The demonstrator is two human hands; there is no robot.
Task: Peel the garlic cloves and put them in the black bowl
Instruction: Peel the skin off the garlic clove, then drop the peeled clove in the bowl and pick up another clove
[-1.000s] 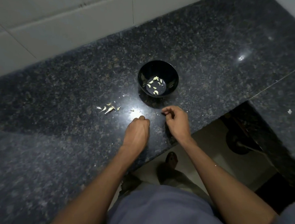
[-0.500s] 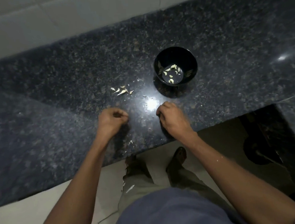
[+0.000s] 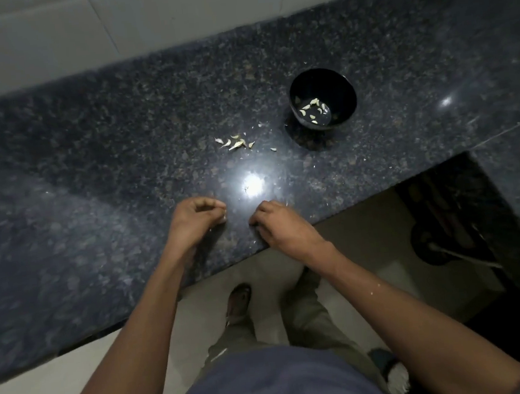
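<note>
Left hand point(image 3: 198, 217) and right hand point(image 3: 281, 226) sit curled at the counter point(image 3: 95, 178) edge; can't tell what they pinch. Several peeled cloves point(image 3: 312, 109) already lie in the black bowl point(image 3: 322, 98); a small unpeeled pile point(image 3: 235, 142) waits beside it, so plenty left.

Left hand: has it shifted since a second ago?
Yes. The left hand has drawn back from the garlic pile toward the counter edge, farther from the right hand.

Dim view; a bright glare spot on the surface point(image 3: 253, 183) at 12 o'clock from the hands point(image 3: 198, 217); edges bend, detail soft.
</note>
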